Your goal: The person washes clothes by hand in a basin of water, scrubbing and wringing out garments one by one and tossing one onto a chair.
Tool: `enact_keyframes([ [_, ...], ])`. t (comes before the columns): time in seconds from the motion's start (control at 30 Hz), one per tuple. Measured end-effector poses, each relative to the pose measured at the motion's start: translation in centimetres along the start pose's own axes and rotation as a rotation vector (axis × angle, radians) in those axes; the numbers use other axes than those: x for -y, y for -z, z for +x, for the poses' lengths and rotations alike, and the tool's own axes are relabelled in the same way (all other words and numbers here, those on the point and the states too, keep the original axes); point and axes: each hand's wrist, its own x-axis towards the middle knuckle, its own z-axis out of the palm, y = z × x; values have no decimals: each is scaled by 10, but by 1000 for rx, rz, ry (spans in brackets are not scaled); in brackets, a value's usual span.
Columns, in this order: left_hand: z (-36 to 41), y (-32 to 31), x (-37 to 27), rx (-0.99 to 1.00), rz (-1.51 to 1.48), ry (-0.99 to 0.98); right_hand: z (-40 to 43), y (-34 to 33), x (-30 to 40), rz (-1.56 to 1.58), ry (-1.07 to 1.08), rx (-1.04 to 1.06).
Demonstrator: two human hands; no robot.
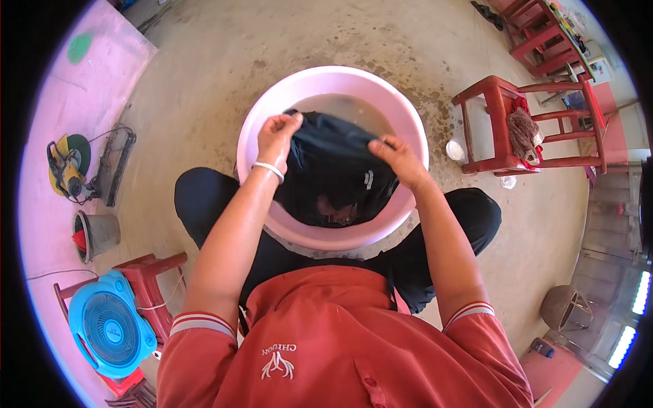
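Observation:
A pink plastic basin (331, 237) stands on the floor between my knees, with cloudy water (352, 108) in it. A wet black garment (326, 168) with a small white mark lies spread across the basin, partly in the water. My left hand (279, 140), with a pale bangle on its wrist, pinches the garment's upper left edge between thumb and fingers. On the other side my right hand (400, 159) grips the upper right edge. The cloth stretches between both hands. Its lower part rests inside the basin near my body.
At the right stands a red wooden chair (495, 125) with cloths on it; a small white bowl (455, 150) sits beside it. Along the left are a yellow power saw (71, 176), a bucket (104, 235) and a blue fan (112, 326). Wet spots mark the concrete floor.

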Motion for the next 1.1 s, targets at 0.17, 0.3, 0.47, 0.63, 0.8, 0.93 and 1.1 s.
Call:
enact_keyframes([
  [0.17, 85, -8, -8, -180, 171, -248, 66, 49, -38, -233, 139, -541],
  [0.3, 88, -10, 39, -39, 1321, -115, 77, 51, -64, -937, -127, -577],
  [0.47, 72, -25, 93, 380, 1683, -286, 117, 33, -101, -1255, 62, -436],
  [0.63, 107, -42, 131, 722, 1791, -439, 173, 36, -120, -1503, 174, -145],
  [0.8, 144, -19, 167, 769, 1822, -366, 204, 32, -156, -1437, 188, -69],
  [0.93, 148, -8, 198, 723, 1814, -231, 221, 27, -180, -1434, -3, 32],
  [1.1, 164, 23, 276, 940, 1875, -135, 253, 17, -223, -1370, -153, 115],
])
